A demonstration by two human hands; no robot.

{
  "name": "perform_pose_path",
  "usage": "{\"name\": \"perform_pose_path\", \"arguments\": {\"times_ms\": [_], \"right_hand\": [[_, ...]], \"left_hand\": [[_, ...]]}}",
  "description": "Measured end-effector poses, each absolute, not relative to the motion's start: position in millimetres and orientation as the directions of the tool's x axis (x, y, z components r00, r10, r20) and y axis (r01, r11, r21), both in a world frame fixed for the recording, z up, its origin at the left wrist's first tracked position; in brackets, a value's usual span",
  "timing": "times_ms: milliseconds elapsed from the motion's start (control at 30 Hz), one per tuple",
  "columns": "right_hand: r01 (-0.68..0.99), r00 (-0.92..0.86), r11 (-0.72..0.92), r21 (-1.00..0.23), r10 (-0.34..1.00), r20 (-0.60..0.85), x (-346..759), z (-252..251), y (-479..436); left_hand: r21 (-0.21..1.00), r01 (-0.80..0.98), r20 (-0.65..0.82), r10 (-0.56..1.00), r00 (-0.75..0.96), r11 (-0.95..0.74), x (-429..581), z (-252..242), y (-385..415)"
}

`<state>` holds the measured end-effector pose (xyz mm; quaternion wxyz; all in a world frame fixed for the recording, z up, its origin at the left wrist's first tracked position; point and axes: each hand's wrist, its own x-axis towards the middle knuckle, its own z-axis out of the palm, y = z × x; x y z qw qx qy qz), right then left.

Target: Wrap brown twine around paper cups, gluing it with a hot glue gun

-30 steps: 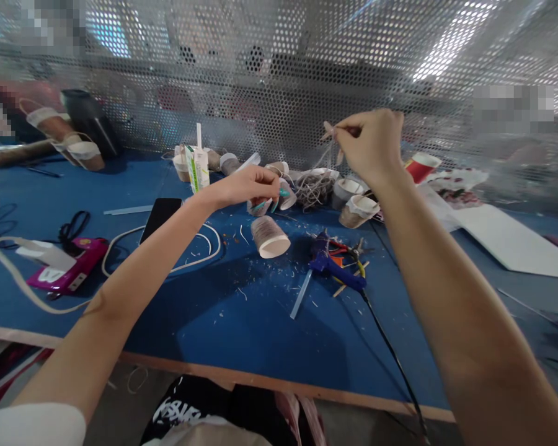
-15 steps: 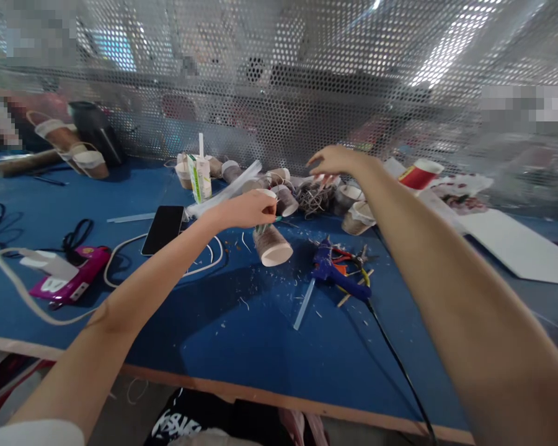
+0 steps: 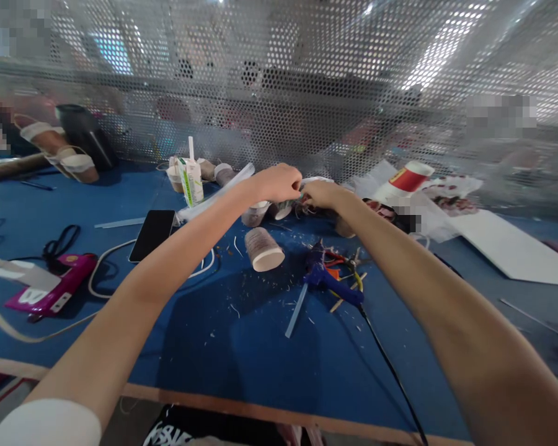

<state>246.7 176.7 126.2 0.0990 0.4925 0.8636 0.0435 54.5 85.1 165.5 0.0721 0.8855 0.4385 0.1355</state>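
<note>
Both of my hands meet over the cluster at the back of the table. My left hand (image 3: 281, 183) is closed, fingers curled down, and whatever they pinch is hidden. Close against it on the right, my right hand (image 3: 323, 193) also has its fingers bent together above a tangle of brown strands (image 3: 304, 212). Its fingertips are partly covered, so their hold cannot be made out. Small wrapped cups (image 3: 255, 214) stand beneath my left hand. Nearer to me, a cup wrapped in brownish cord (image 3: 263, 249) lies on its side, its pale end toward me.
A blue glue gun (image 3: 323, 275) with a clear stick lies over pliers, its cord running to the front edge. A phone (image 3: 152, 235), white cable and magenta power strip (image 3: 56, 286) are on the left. A drink carton (image 3: 190, 181) stands behind. Perforated metal (image 3: 279, 93) closes the back.
My left hand has left the wrapped cup lying on the table and moved right and back. My right hand has come down, and its fingers have closed beside the left.
</note>
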Motion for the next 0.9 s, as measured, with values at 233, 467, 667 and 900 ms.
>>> {"name": "perform_pose_path", "arguments": {"times_ms": [233,467,667,900], "right_hand": [[0.830,-0.554,0.553,0.065,0.832,-0.011,259.6,156.0,177.6],[0.828,-0.555,0.561,-0.029,0.825,0.107,266.5,161.2,158.0],[0.886,-0.402,0.428,-0.176,0.900,0.166,273.4,147.1,153.2],[0.861,-0.310,0.270,-0.430,0.950,-0.025,259.6,118.8,154.3]], "left_hand": [[0.254,0.822,0.159,0.860,0.484,-0.510,86.6,143.2,129.2],[0.368,0.726,0.278,0.814,0.511,-0.581,106.1,128.3,171.7],[0.470,0.661,0.329,0.811,0.484,-0.585,100.9,130.1,173.5],[0.647,0.536,0.439,0.840,0.319,-0.542,97.0,142.4,154.1]]}}
